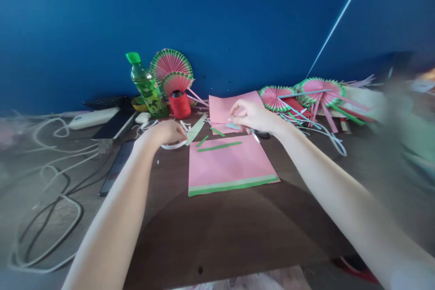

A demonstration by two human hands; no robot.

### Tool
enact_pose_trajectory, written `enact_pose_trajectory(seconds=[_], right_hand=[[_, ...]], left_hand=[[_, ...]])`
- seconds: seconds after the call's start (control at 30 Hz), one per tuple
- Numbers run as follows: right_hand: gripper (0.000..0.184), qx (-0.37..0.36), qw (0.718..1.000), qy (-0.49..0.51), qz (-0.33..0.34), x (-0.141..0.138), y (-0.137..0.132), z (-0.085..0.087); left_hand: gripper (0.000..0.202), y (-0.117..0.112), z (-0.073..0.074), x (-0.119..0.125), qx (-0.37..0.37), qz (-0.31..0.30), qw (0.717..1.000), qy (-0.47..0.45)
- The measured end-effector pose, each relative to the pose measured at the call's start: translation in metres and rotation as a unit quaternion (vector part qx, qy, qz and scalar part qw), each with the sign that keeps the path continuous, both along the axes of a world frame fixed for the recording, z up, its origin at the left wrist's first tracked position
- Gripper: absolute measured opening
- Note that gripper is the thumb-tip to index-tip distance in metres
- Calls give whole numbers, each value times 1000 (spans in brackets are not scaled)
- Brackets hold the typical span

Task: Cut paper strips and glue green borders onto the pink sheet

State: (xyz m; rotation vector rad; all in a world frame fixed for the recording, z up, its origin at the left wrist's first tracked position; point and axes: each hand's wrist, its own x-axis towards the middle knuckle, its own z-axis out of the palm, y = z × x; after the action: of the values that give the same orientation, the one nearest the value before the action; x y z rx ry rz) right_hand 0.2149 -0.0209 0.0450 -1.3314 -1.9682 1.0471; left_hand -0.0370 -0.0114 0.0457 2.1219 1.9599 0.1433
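Note:
On the dark table lies a pink paper sheet [224, 163] with a pale and a darker green band along its near edge. Loose green paper strips [220, 146] rest on and just behind its far part. My left hand [171, 132] is closed at the sheet's far left, its fingertips pinched at a pale green paper strip [196, 129]. A curved white band [174, 146] shows just under that hand. Above a second stack of pink paper [217, 105], my right hand [251, 115] pinches a small pale blue-green paper piece [233, 126].
A green bottle [148, 88], a red thread spool [180, 105] and pink-green paper fans [171, 64] stand by the blue wall. More fans [321, 93] and loose strips lie at the right. Phones [117, 167] and white cables [76, 204] occupy the left.

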Motion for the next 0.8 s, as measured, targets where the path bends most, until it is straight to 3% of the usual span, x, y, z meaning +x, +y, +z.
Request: enact_pose_trajectory(seconds=[0.13, 0.23, 0.3, 0.5, 0.8], right_hand=[[28, -14, 977, -210, 42, -10, 0, -17], [37, 42, 945, -321, 51, -17, 2, -32], [38, 70, 931, -357, 44, -20, 4, -38], [36, 9, 917, -395, 55, -13, 9, -35], [35, -82, 916, -382, 90, 0, 17, -30]], left_hand=[[17, 0, -16, 14, 95, -43, 995, 8], [18, 3, -32, 24, 80, -117, 990, -24], [17, 4, -40, 27, 68, -134, 988, -18], [19, 8, -42, 26, 14, -127, 992, 19], [34, 7, -35, 23, -47, -211, 972, 91]])
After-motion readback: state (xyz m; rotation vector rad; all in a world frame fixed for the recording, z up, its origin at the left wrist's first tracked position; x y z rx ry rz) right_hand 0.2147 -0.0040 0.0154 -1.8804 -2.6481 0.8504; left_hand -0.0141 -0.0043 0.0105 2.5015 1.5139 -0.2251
